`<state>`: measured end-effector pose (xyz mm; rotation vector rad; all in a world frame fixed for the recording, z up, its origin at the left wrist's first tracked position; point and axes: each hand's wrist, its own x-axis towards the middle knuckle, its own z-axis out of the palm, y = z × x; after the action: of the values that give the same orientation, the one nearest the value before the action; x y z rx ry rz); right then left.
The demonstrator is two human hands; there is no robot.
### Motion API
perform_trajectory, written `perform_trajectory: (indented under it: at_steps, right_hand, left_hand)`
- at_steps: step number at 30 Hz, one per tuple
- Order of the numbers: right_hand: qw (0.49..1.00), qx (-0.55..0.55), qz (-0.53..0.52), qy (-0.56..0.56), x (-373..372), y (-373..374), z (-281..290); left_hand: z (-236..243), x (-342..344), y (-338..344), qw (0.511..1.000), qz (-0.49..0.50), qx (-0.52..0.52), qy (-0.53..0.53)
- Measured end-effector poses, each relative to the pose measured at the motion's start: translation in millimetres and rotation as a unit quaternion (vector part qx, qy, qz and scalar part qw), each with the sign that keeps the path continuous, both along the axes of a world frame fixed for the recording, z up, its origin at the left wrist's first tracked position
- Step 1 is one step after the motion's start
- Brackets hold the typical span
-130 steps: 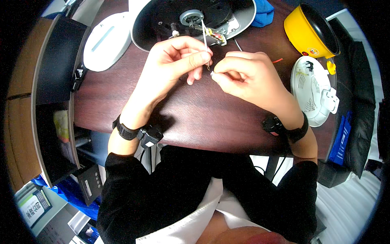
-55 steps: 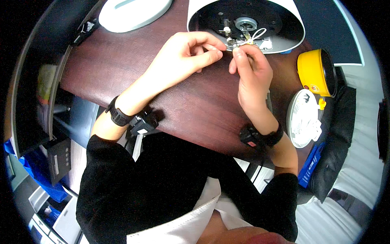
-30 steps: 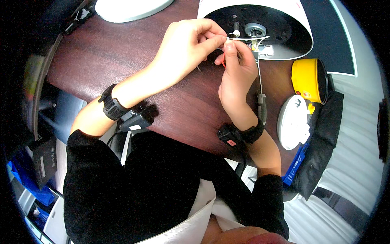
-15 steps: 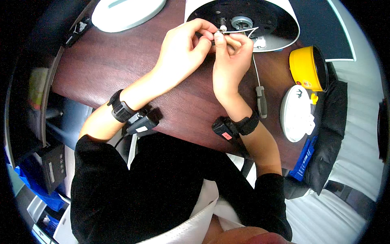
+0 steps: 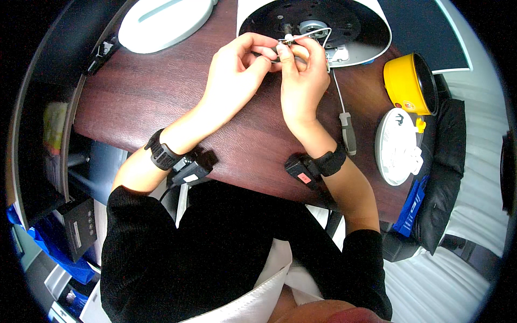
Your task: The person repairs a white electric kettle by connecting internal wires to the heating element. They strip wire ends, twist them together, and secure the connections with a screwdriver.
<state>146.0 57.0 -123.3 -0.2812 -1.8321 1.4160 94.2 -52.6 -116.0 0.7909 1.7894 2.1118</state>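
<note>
My left hand (image 5: pixel 241 72) and my right hand (image 5: pixel 301 81) meet at the front of the open underside of a white appliance (image 5: pixel 258 19), fingertips closed around small parts. My right thumb and fingers pinch a small metal fitting (image 5: pixel 281 42) by a looped white wire (image 5: pixel 327 32). What my left fingertips grip beside it is hidden. A round metal coupler (image 5: pixel 312 26) and small posts sit in the dark base behind them. A screwdriver (image 5: pixel 347 132) with a grey handle lies just right of my right hand, its shaft toward the appliance.
A white oval part (image 5: pixel 161 24) lies at the back left. At the right are a yellow pot (image 5: pixel 401 83), a white plastic plate (image 5: pixel 393 151) with small pieces and a blue item (image 5: pixel 409 204). The brown desk (image 5: pixel 140 97) has dark shelving along its left.
Both hands have moved up from the desk middle to the appliance's parts and drawn closer together. The screwdriver's handle has come into sight beside my right hand. The view has shifted.
</note>
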Motion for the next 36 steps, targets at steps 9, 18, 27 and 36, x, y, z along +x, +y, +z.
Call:
perform_trajectory:
  at_steps: [9, 18, 27, 36]
  right_hand:
    - [0.998, 0.039, -0.016, -0.045, 1, 12, -3]
    - [0.974, 0.192, -0.071, -0.093, 0, 25, -3]
    - [0.882, 0.436, -0.138, -0.115, 9, 34, 21]
    - [0.853, 0.504, -0.119, -0.063, 12, 56, 40]
  left_hand:
    - [-5, 3, 5, 1.0, 0.021, 0.005, -0.021]
    - [-7, -9, 9, 0.995, -0.018, -0.076, 0.068]
    - [3, -5, 19, 0.996, -0.038, -0.077, 0.004]
    - [7, 2, 40, 0.994, 0.012, -0.064, 0.09]
